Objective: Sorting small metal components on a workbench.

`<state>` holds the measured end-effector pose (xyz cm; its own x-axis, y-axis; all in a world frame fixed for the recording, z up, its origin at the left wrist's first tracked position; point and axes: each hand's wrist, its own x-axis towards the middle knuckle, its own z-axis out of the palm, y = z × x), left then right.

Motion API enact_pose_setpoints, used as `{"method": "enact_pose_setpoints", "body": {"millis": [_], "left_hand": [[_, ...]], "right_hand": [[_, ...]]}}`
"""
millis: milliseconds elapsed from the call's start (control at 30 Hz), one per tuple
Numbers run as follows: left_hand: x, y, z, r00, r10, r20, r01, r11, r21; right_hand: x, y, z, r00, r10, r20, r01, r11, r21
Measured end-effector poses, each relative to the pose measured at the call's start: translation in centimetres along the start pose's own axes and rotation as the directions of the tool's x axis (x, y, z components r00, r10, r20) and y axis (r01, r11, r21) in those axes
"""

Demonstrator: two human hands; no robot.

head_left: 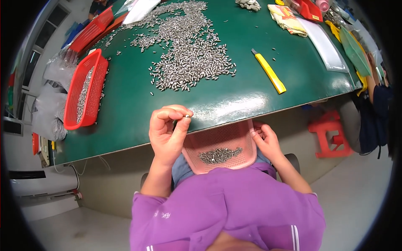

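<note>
Between the thumb and forefinger of my left hand [167,131], a small shiny metal piece [187,116] is pinched just over the table's near edge. My right hand [268,140] has its fingers curled at the right rim of a pink plastic basket [247,160], which rests on my lap partly under the table. Inside the basket lies a small heap of metal pieces [220,155]. A large spread of similar small, pointed metal pieces [188,58] covers the middle of the green table [130,100], beyond my left hand.
At the left, a red basket [69,106] holds more metal pieces, beside plastic bags [50,108]. A yellow utility knife [269,72] lies right of the pile. Clear plastic sheeting [324,46], a patterned cloth [287,19] and gloves [248,4] lie farther off. A red stool [331,134] stands on the right.
</note>
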<state>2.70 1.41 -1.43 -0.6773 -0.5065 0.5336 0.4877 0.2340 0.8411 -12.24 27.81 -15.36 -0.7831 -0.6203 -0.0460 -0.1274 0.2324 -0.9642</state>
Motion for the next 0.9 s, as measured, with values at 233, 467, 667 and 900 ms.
{"method": "enact_pose_setpoints", "body": {"millis": [233, 467, 667, 900], "left_hand": [[0.1, -0.3, 0.0, 0.998, 0.055, 0.005, -0.055, 0.995, 0.084], [-0.4, -0.3, -0.1, 0.995, 0.042, 0.088, -0.058, 0.982, 0.182], [-1.1, 0.2, 1.0, 0.989, -0.055, 0.138, 0.029, 0.983, 0.184], [-1.7, 2.7, 1.7, 0.877, 0.019, 0.481, -0.336, 0.738, 0.585]], "right_hand": [[-0.3, 0.4, -0.1, 0.999, 0.021, 0.047, -0.015, 0.993, -0.119], [-0.2, -2.9, 0.3, 0.936, 0.309, 0.171, -0.214, 0.882, -0.421], [0.1, -1.7, 0.1, 0.932, 0.237, 0.273, -0.11, 0.905, -0.41], [-0.2, -1.9, -0.2, 0.956, 0.153, 0.251, -0.07, 0.947, -0.313]]}}
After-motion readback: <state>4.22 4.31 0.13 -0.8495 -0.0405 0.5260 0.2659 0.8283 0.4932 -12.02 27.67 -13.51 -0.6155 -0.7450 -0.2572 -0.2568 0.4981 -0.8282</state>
